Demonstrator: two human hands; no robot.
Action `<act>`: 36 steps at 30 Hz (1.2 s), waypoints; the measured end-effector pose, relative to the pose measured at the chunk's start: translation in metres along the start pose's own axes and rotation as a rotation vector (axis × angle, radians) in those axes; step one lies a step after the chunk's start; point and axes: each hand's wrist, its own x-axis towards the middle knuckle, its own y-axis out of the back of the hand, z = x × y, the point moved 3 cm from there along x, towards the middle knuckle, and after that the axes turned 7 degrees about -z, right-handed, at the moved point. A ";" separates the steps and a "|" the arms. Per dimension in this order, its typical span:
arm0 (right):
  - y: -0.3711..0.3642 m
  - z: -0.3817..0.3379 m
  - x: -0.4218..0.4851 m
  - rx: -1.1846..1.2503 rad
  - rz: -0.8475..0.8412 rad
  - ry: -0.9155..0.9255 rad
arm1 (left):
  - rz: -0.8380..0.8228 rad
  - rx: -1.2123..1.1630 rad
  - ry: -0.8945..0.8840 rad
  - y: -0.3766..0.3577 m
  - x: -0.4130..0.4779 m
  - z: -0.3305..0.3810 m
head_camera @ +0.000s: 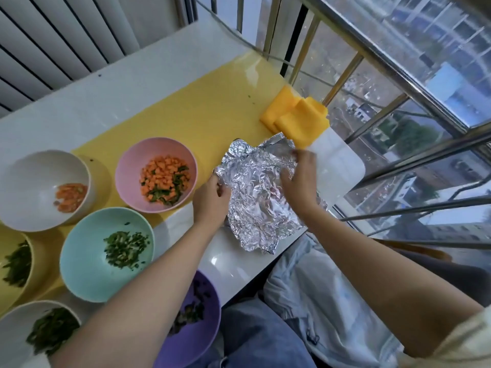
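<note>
Two hands hold a crinkly, shiny sheet of silver foil (259,192) at the table's edge. The left hand (211,200) pinches its left side. The right hand (299,179) grips its far right part. Just left of the hands sits a round pink bowl (127,166) of orange and green bits. A folded yellow cloth (297,116) lies beyond the right hand.

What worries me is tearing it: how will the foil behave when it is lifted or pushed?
Probably floppy yet shape-holding: the foil is thin and deeply crumpled. Likely very light, as the left hand grips just its edge. It may well tear or crease more where the blurred right hand touches it.
</note>
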 end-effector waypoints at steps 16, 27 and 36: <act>0.020 0.003 0.020 0.135 0.027 0.024 | -0.232 -0.770 0.412 -0.004 0.000 -0.012; 0.041 -0.023 0.025 0.250 -0.185 -0.041 | 0.007 -0.738 0.223 0.041 -0.007 0.011; -0.002 -0.107 -0.002 0.472 -0.367 -0.118 | 0.266 -0.573 0.124 0.126 -0.054 -0.018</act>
